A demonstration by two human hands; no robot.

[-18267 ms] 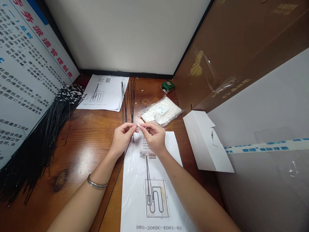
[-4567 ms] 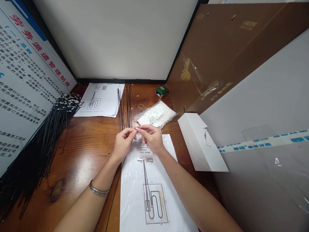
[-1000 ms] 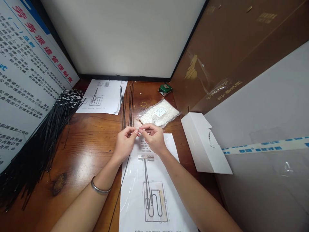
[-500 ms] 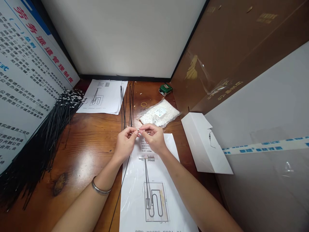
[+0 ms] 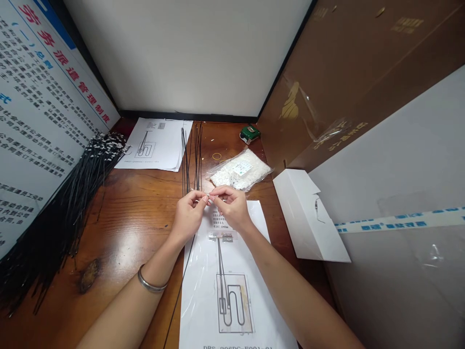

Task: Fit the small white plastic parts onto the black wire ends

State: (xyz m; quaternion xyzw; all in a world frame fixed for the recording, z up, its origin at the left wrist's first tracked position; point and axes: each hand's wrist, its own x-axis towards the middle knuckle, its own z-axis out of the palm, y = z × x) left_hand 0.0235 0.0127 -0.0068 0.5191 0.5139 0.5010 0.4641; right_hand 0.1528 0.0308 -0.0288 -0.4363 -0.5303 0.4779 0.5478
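Observation:
My left hand (image 5: 189, 213) is closed in a pinch, fingertips meeting those of my right hand (image 5: 230, 208). A thin black wire (image 5: 178, 305) runs up from the bottom edge to my left hand, which grips it. Between the fingertips a tiny white piece (image 5: 208, 195) shows, pinched by my right hand; the fingers hide most of it. Below the hands lies a printed drawing sheet (image 5: 203, 291) under clear film. Just beyond them rests a clear bag of small white parts (image 5: 250, 167), and several black wires (image 5: 198, 155) lie lengthwise to its left.
A large bundle of black wires with white ends (image 5: 80, 189) leans at the left by a printed board (image 5: 32, 126). More drawing sheets (image 5: 167, 155) lie at the back. A green tape measure (image 5: 249, 134) and a white folded box (image 5: 308, 218) stand near the brown carton (image 5: 327, 87).

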